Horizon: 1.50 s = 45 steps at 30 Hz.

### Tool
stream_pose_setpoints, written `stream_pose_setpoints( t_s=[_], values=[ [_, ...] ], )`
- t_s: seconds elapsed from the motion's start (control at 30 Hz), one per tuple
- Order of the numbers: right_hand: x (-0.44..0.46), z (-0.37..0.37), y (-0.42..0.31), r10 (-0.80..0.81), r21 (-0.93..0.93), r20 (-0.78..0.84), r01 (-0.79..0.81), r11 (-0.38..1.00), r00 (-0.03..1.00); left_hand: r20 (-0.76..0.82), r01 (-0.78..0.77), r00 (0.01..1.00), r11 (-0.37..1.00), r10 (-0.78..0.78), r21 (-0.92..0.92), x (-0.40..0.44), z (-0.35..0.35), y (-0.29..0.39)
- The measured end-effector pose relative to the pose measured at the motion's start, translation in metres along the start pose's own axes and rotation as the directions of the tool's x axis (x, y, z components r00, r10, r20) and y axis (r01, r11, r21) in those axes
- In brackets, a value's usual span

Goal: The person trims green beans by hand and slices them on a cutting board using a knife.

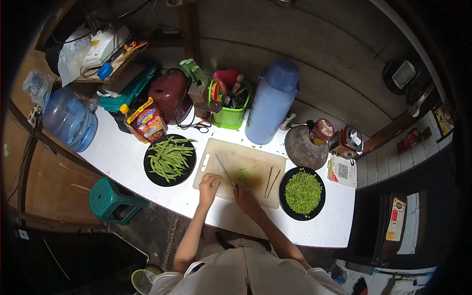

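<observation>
My right hand (241,193) is closed round the handle of a knife (225,168), whose blade points up and left over the cutting board (255,156). At the board's left part, my left hand (210,184) has its fingers pinched together on something green, likely a bean piece. A small heap of chopped green bits (242,174) lies just right of the blade. Metal tongs (271,182) rest on the board's right side. Whole green beans (169,158) fill a black plate on the left, and chopped beans (303,192) fill a black plate on the right.
Behind the board stand a green basket (228,118) of utensils, a blue flask (273,105), scissors (201,126) and a stone mortar (305,147). A sauce pouch (146,123) is behind the whole beans. A green stool (110,199) stands left of the table.
</observation>
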State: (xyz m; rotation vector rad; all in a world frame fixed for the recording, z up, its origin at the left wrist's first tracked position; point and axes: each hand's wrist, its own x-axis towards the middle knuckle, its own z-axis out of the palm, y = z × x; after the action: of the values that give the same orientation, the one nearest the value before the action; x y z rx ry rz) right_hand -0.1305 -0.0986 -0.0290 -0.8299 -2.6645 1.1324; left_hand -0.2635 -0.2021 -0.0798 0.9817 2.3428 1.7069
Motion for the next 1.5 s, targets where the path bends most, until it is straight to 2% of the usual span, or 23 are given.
stream_pose_setpoints(
  t_s=[0.2,0.3,0.4,0.5,0.6,0.7,0.8,0.9,0.93,1.03,1.13,1.23,1.27,1.33,1.37,1.43,1.47,1.5],
  values=[
    [-0.052,-0.029,0.008,0.056,-0.034,0.072,-0.054,0.998,0.996,-0.011,0.007,1.0,1.0,-0.007,0.006,0.001,0.0,0.002],
    [-0.072,-0.035,0.012,0.115,-0.033,0.096,-0.112,0.993,0.989,0.066,-0.02,0.998,0.999,0.017,0.05,0.007,0.003,-0.004],
    [-0.083,-0.045,0.006,0.183,-0.03,0.088,-0.181,0.983,0.979,0.259,-0.056,0.966,0.983,0.009,0.176,0.024,0.007,-0.008],
    [-0.091,-0.047,0.004,0.218,-0.013,0.054,-0.218,0.976,0.974,0.334,-0.098,0.942,0.982,0.039,0.16,0.046,0.009,0.006],
    [-0.097,-0.045,0.0,0.227,0.04,-0.004,-0.227,0.973,0.974,0.369,-0.185,0.921,0.974,0.125,0.133,0.056,0.006,0.015],
    [-0.099,-0.042,-0.004,0.256,0.034,-0.042,-0.255,0.966,0.966,0.369,-0.189,0.92,0.975,0.134,0.117,0.052,-0.003,0.02],
    [-0.1,-0.037,-0.012,0.32,0.012,-0.037,-0.32,0.947,0.947,0.299,-0.256,0.934,0.951,0.197,0.171,0.037,-0.01,0.013],
    [-0.098,-0.029,-0.024,0.357,0.034,-0.046,-0.355,0.934,0.933,0.388,-0.017,0.921,0.986,-0.049,0.165,0.037,-0.011,0.002],
    [-0.099,-0.025,-0.027,0.365,0.047,-0.051,-0.363,0.93,0.929,0.383,-0.131,0.92,0.986,0.081,0.105,0.042,-0.011,0.0],
    [-0.1,-0.011,-0.034,0.383,0.074,-0.092,-0.378,0.923,0.919,0.559,-0.111,0.829,0.985,0.021,0.128,0.054,-0.023,0.01],
    [-0.103,0.001,-0.043,0.332,0.173,-0.181,-0.302,0.938,0.926,0.593,-0.109,0.804,0.969,-0.044,0.22,0.045,-0.029,-0.002],
    [-0.106,0.016,-0.041,0.307,0.138,-0.232,-0.281,0.95,0.923,0.553,-0.099,0.833,0.987,0.012,0.128,0.037,-0.033,-0.006],
    [-0.108,0.02,-0.041,0.31,0.135,-0.257,-0.283,0.949,0.916,0.562,-0.071,0.827,0.988,-0.016,0.133,0.036,-0.035,-0.008],
    [-0.104,0.014,-0.053,0.305,0.128,-0.304,-0.278,0.952,0.903,0.512,-0.026,0.858,0.998,0.052,-0.057,0.036,-0.041,0.012],
    [-0.101,0.006,-0.063,0.364,0.23,-0.262,-0.308,0.923,0.894,0.48,-0.009,0.874,0.988,0.083,-0.155,0.037,-0.045,0.025],
    [-0.096,-0.015,-0.083,0.461,0.418,-0.168,-0.36,0.834,0.872,0.494,-0.062,0.862,0.99,0.117,-0.127,0.047,-0.066,0.072],
    [-0.096,-0.019,-0.086,0.397,0.43,-0.22,-0.277,0.859,0.891,0.501,-0.089,0.855,0.99,0.133,-0.112,0.051,-0.076,0.092],
    [-0.094,-0.023,-0.092,0.35,0.461,-0.272,-0.198,0.865,0.896,0.477,-0.121,0.858,0.977,0.192,-0.176,0.054,-0.083,0.106]
  ],
)
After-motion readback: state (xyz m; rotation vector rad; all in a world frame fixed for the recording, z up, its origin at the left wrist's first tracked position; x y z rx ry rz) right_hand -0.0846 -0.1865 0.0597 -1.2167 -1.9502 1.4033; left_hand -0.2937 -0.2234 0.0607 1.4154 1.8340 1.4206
